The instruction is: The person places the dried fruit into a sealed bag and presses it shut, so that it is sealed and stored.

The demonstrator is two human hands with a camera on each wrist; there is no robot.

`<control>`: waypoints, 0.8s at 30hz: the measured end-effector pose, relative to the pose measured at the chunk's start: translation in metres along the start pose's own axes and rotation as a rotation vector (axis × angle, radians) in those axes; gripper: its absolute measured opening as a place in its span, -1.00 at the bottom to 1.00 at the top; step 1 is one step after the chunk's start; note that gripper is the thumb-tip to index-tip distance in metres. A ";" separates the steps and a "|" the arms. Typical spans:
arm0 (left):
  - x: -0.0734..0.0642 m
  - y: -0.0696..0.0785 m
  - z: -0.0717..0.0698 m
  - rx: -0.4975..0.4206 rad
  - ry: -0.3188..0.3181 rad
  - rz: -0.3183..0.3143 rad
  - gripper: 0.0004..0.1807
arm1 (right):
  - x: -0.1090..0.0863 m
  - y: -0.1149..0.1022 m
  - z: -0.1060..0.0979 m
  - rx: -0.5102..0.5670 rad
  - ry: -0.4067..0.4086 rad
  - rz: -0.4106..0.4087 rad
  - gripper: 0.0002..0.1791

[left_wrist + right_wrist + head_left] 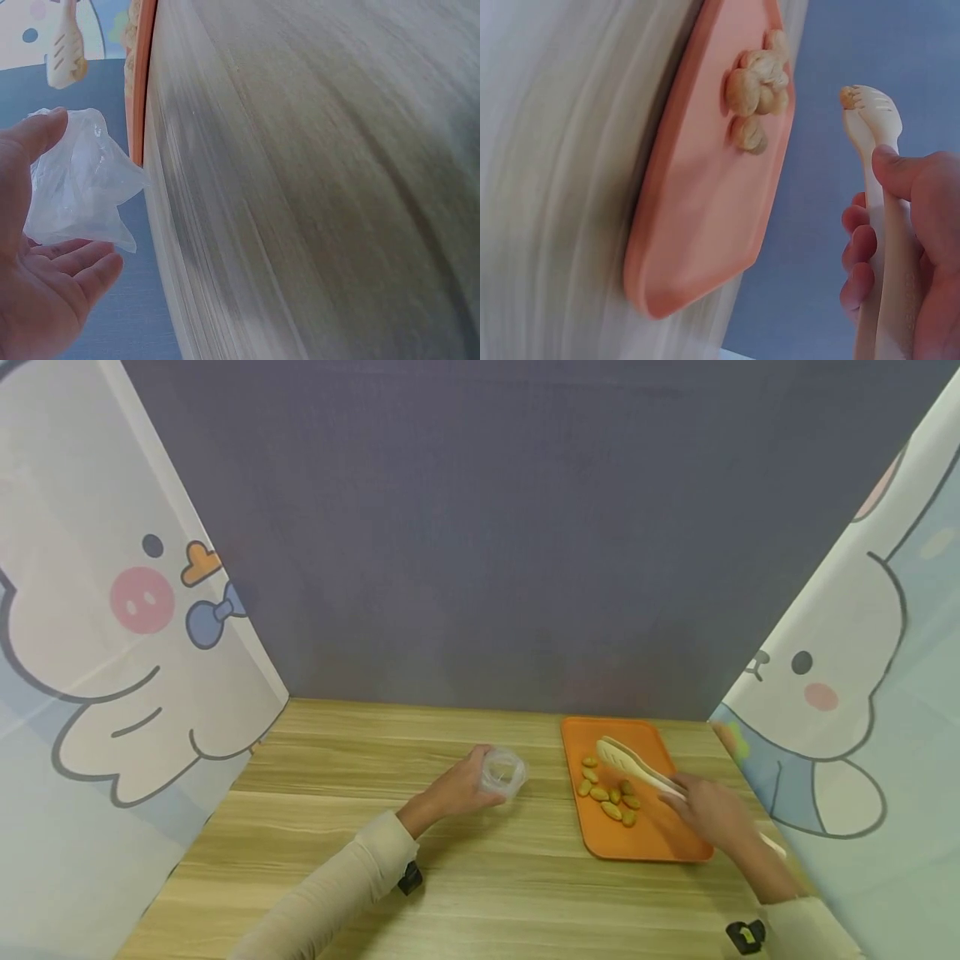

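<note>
My left hand (472,781) holds a clear plastic bag (504,770) above the table, its round mouth facing up. In the left wrist view the thumb lies on one side of the bag (82,176) and the fingers on the other. With my right hand (711,810) I grip cream-coloured tongs (637,768) over the orange tray (652,839). A small yellow-brown oval piece (847,97) is pinched between the slotted tong tips, raised above the tray. Several similar oval pieces (611,810) lie on the tray's left half.
A wood-grain table (315,777) lies under everything, with the tray at its right side. A dark grey cloth wall (480,543) stands behind it. Cartoon-printed panels (75,610) flank both sides. A black device (409,878) sits by the left wrist.
</note>
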State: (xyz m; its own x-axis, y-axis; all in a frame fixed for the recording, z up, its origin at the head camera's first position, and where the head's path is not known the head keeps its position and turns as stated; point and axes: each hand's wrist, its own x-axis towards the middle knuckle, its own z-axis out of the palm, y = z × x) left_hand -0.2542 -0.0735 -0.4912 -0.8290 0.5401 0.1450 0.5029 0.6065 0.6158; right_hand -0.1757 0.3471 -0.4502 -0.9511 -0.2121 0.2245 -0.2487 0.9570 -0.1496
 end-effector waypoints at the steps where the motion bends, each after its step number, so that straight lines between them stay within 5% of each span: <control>1: 0.000 0.000 0.000 0.001 0.001 0.003 -0.07 | 0.001 -0.001 0.000 0.009 0.000 -0.002 -0.71; 13: 0.002 0.003 0.002 -0.004 -0.026 0.002 -0.08 | 0.011 -0.018 -0.003 0.027 0.043 -0.071 -0.71; 24: 0.006 0.003 0.005 -0.013 0.021 0.017 -0.08 | 0.019 -0.036 -0.004 0.073 -0.004 -0.066 -0.65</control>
State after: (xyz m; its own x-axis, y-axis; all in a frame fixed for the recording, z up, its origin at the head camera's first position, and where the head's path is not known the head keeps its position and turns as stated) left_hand -0.2565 -0.0658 -0.4926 -0.8257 0.5374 0.1717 0.5136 0.5900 0.6230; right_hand -0.1845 0.3096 -0.4366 -0.9330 -0.2748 0.2325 -0.3232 0.9239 -0.2048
